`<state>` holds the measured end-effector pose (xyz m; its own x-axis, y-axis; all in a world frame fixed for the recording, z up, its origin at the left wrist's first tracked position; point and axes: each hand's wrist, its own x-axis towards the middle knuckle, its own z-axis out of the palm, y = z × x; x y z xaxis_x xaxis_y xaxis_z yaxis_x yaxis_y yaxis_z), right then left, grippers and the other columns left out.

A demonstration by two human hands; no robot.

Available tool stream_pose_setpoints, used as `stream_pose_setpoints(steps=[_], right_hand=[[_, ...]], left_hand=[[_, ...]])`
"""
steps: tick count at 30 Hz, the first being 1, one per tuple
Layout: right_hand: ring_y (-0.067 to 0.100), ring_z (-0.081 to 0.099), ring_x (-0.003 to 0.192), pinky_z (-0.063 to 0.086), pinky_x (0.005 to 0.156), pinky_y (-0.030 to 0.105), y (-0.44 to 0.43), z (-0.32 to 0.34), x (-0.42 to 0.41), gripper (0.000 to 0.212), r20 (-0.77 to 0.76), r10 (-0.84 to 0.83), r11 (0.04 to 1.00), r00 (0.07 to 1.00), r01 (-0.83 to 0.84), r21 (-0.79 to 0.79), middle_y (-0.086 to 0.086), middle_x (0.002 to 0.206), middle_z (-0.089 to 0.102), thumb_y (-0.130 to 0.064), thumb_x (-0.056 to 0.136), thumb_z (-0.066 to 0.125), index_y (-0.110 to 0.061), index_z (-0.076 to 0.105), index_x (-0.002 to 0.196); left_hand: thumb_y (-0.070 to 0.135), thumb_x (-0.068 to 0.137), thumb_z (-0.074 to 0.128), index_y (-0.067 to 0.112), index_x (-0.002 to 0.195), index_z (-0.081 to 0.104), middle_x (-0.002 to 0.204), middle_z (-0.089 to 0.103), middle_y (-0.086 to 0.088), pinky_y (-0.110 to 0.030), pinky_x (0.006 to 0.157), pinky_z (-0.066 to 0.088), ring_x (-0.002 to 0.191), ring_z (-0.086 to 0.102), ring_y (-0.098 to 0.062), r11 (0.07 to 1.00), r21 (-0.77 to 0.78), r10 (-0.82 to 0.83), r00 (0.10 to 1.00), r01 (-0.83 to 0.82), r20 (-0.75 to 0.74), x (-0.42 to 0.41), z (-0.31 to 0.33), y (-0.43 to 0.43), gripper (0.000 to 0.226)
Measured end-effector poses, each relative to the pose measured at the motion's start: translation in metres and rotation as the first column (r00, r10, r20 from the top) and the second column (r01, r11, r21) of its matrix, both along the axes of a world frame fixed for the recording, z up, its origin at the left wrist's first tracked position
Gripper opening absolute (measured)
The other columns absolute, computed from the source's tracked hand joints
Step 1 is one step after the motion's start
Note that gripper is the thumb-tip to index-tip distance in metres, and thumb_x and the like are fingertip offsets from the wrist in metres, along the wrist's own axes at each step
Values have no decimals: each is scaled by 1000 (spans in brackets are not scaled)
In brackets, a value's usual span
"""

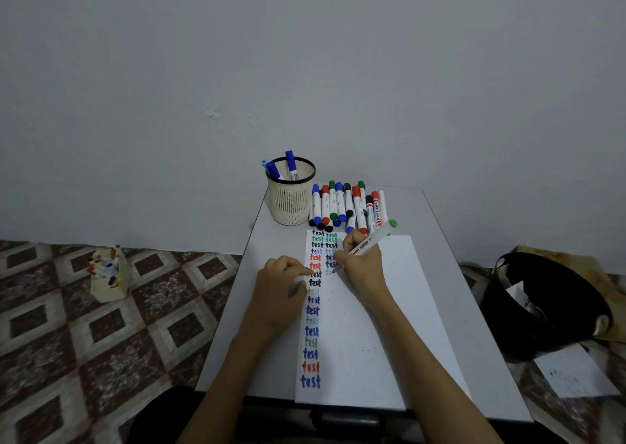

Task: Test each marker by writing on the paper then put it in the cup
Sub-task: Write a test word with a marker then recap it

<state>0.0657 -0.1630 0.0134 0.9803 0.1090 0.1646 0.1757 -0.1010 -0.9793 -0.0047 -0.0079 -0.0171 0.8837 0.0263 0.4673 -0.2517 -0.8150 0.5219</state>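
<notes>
While the right hand [360, 260] pinched the green marker [372, 242] between its thumb and curled fingers, the tip of the marker touched the paper [389, 325] near the top, at the end of a second row of little "test" words. The marker leaned back to the right, and its green end stuck up past the hand. The left hand [281, 291] lay on the left edge of the paper, next to the first long row of "test" words in black, green, blue and red. Its fingers were curled in and held a small pale thing [299, 280] by the thumb; it was too blurry to tell what it was. The cup [291, 206] stood on the table [271, 359] just past the top left corner of the paper, with blue markers [290, 164] sticking out of it. A pile of markers [349, 206] lay just right of the cup, by the top edge of the paper. On the floor to the left sat a small box [110, 284] with more pens, and to the right sat a black bin [548, 308].
</notes>
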Motion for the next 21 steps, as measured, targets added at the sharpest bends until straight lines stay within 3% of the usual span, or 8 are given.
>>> stream_pose_setpoints(steps=[10, 13, 18, 21], right_hand=[[4, 52, 52, 46, 51, 12, -3, 2, -1, 38, -2, -27, 997, 1000, 27, 66, 2, 60, 45, 19, 76, 59, -10, 40, 62], [10, 45, 57, 46, 55, 11, 0, 1, 0, 39, 25, -28, 999, 999, 27, 37, 4, 61, 42, 19, 76, 58, -12, 38, 63], [6, 43, 55, 46, 57, 15, -2, -1, 3, 39, 28, -33, 997, 999, 31, 73, 1, 60, 42, 19, 75, 57, -13, 38, 62], [3, 43, 54, 44, 57, 12, 0, -2, 2, 39, 44, -13, 999, 999, 12, 34, 1, 59, 42, 18, 75, 57, -13, 39, 62]], left_hand=[[33, 82, 50, 13, 93, 69, 94, 66, -5, -34, 73, 50, 85, 57, -20, 1000, -2, 10, 1000, -10, -6, -1, 1, -2, 30], [37, 81, 45, 11, 93, 69, 93, 66, -6, -34, 73, 51, 84, 58, -22, 1000, -5, -2, 1000, 2, -2, -3, 3, -2, 37], [31, 83, 47, 14, 96, 68, 98, 65, -3, -38, 77, 51, 89, 56, -19, 1000, -22, 2, 1000, -2, -5, -4, 3, -3, 30], [28, 84, 31, 12, 101, 68, 102, 66, -6, -40, 79, 51, 92, 56, -20, 998, -63, 3, 1000, -3, 3, -4, 3, -3, 43]])
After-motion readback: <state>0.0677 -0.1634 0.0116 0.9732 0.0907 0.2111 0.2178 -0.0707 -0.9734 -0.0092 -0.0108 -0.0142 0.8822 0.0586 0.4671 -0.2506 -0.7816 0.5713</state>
